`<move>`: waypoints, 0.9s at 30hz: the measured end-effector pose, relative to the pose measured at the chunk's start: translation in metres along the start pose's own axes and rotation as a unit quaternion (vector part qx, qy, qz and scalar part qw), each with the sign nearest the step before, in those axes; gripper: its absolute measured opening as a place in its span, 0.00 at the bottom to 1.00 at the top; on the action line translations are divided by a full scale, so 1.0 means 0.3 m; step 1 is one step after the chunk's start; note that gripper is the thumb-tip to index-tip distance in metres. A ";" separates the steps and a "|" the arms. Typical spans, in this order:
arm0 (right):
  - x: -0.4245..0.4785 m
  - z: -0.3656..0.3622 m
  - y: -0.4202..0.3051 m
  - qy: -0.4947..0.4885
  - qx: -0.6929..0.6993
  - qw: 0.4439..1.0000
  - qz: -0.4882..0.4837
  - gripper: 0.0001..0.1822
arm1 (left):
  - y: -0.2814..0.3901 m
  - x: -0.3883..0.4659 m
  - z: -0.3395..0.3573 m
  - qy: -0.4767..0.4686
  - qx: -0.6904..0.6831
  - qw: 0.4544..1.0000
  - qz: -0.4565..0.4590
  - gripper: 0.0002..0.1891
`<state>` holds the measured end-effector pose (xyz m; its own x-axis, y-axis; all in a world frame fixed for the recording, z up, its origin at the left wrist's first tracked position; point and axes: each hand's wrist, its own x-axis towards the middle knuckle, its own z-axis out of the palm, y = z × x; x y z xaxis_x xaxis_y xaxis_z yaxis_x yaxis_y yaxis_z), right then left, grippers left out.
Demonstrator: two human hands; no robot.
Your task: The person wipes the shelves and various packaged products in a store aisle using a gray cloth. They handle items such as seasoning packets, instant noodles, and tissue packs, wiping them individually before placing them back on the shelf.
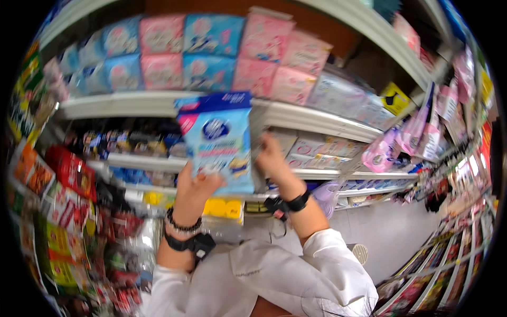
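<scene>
A light-blue plastic packet [222, 146] with a dark-blue top band stands upright in front of the shelves. My left hand [200, 188] grips its lower left part, the thumb across the front. Blurred by motion, my right hand [273, 158] is at the packet's right side, beside a grey strip that may be the packet's edge; whether it touches the packet is unclear. Behind and above, blue packets [214, 33] and pink packets [161, 33] stand in two stacked rows on a white shelf [130, 104].
Lower shelves [150, 161] hold more packs, among them yellow ones [223, 208]. Hanging pink bags [382, 152] jut out at the right. Snack bags [71, 170] line the left side. Another stocked rack [439, 265] rises from the floor at lower right.
</scene>
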<state>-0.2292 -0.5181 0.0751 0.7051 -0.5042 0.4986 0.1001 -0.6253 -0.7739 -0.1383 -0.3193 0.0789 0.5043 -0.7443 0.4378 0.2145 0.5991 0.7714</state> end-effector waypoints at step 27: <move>0.097 -0.644 -0.470 0.127 0.111 0.966 -0.198 0.15 | -0.077 0.229 0.418 -0.038 0.197 0.956 0.212 0.29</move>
<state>-0.3583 -0.5597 0.2742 0.3882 -0.4000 0.8302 0.4945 -0.6698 -0.5540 -0.2136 -0.4213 0.1491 0.4110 -0.4864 0.7710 -0.3358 0.7055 0.6241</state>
